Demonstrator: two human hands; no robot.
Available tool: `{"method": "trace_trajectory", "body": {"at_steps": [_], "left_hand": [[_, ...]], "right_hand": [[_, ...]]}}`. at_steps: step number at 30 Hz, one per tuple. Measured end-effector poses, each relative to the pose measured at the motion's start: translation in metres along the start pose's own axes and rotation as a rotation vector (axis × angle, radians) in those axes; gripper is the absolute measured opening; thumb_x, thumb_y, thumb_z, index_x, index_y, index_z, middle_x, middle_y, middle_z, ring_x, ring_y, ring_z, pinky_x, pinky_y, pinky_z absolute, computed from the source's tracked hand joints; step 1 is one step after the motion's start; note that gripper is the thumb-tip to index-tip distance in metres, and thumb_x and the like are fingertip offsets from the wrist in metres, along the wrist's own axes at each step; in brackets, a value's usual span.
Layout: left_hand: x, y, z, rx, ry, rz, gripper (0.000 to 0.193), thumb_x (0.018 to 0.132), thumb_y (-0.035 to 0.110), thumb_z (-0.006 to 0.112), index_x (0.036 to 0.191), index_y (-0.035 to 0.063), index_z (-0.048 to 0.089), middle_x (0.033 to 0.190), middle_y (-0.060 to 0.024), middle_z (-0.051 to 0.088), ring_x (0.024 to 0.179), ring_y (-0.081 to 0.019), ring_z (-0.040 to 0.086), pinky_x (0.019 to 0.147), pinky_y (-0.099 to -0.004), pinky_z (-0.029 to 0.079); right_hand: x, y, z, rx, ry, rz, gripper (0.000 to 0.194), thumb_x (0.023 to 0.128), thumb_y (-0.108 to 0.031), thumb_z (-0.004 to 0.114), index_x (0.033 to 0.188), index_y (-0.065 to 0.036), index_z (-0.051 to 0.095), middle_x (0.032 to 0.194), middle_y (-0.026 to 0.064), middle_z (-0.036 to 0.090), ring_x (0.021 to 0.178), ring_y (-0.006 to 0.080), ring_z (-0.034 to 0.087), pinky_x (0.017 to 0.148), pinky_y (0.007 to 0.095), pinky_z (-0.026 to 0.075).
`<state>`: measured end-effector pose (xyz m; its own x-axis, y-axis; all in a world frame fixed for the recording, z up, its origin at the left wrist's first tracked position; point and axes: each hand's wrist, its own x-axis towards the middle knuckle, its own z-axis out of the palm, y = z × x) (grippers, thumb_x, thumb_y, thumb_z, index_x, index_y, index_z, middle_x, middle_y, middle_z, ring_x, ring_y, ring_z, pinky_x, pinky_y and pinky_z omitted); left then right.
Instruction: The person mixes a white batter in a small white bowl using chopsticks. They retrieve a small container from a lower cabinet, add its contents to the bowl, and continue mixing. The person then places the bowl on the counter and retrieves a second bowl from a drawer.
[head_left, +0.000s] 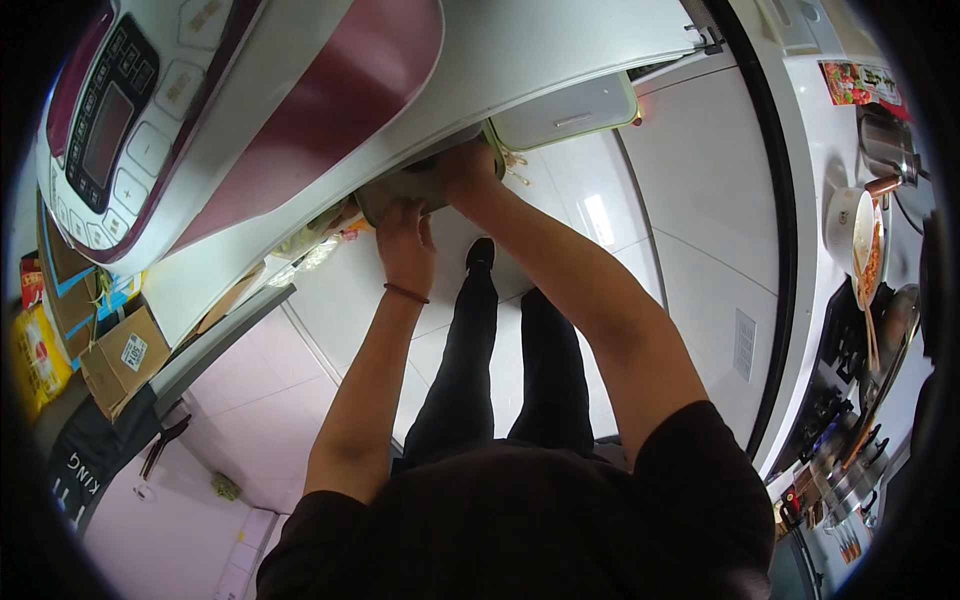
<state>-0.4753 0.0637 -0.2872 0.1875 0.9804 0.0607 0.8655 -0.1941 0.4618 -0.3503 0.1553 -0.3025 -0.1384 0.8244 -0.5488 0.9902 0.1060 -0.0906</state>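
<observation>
A green-rimmed plastic bin (394, 196) sits low under the white counter (555, 45), partly hidden by the counter and my hands. At the bin's near edge is my left hand (406, 236), its fingers bent over or against it; whether they grip is unclear. My right hand (471, 171) reaches into or over the same bin, and its fingertips are hidden in shadow. Beside it to the right stands a second translucent bin (566, 120) with a green rim. Some pale, root-like scraps (517, 169) lie close to my right wrist.
A white and maroon rice cooker (307, 135) stands on the counter at upper left. Plastic-bagged items (315, 240) lie beneath the counter. A cardboard box (126, 361) is at far left. Along the right counter are a white pot (847, 221), chopsticks (868, 330) and a gas stove (814, 420).
</observation>
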Motion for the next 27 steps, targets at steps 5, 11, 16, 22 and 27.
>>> {"method": "trace_trajectory", "body": {"at_steps": [5, 11, 16, 22, 27], "left_hand": [[0.009, -0.01, -0.01, -0.036, 0.068, -0.005, 0.024, 0.079, 0.01, 0.066, 0.101, 0.0021, 0.06, 0.104, -0.0197, 0.058, 0.093, -0.0378, 0.057, 0.079, -0.0438, 0.048], [0.001, -0.011, -0.012, -0.035, -0.059, 0.029, 0.024, 0.079, 0.004, 0.065, 0.103, 0.0038, 0.06, 0.104, -0.0154, 0.056, 0.097, -0.0347, 0.055, 0.08, -0.0411, 0.048], [0.003, -0.012, -0.013, -0.057, -0.014, 0.06, 0.017, 0.079, 0.002, 0.063, 0.096, 0.0034, 0.062, 0.1, -0.0137, 0.057, 0.093, -0.0331, 0.056, 0.078, -0.0402, 0.047], [0.003, -0.012, -0.014, -0.094, 0.009, 0.061, 0.017, 0.079, 0.0, 0.061, 0.095, 0.004, 0.063, 0.098, -0.0134, 0.058, 0.092, -0.0325, 0.057, 0.078, -0.0393, 0.048], [0.002, -0.012, -0.015, -0.136, 0.032, 0.07, 0.02, 0.077, -0.003, 0.062, 0.097, 0.0036, 0.062, 0.099, -0.014, 0.059, 0.092, -0.033, 0.058, 0.078, -0.0395, 0.048]], "right_hand": [[-0.008, 0.007, 0.005, 0.084, 0.183, -0.107, 0.021, 0.081, -0.019, 0.057, 0.091, -0.01, 0.073, 0.095, 0.0111, 0.07, 0.09, 0.0243, 0.068, 0.074, 0.038, 0.054], [0.016, 0.0, -0.001, 0.263, 0.2, -0.043, 0.027, 0.083, -0.02, 0.054, 0.103, -0.009, 0.069, 0.109, 0.0129, 0.065, 0.102, 0.0273, 0.063, 0.08, 0.0381, 0.052], [0.027, 0.001, -0.009, -0.029, 0.293, -0.083, 0.037, 0.088, -0.031, 0.055, 0.121, -0.015, 0.061, 0.126, 0.0052, 0.058, 0.114, 0.0216, 0.058, 0.085, 0.0359, 0.049], [0.022, 0.002, -0.009, 0.101, -0.11, 0.018, 0.047, 0.087, -0.024, 0.055, 0.131, -0.009, 0.052, 0.137, 0.011, 0.049, 0.13, 0.0275, 0.043, 0.106, 0.0426, 0.032], [0.035, 0.005, 0.005, -0.102, -0.029, -0.039, 0.049, 0.087, -0.024, 0.055, 0.133, -0.009, 0.05, 0.14, 0.0113, 0.045, 0.132, 0.0273, 0.04, 0.107, 0.0433, 0.03]]}}
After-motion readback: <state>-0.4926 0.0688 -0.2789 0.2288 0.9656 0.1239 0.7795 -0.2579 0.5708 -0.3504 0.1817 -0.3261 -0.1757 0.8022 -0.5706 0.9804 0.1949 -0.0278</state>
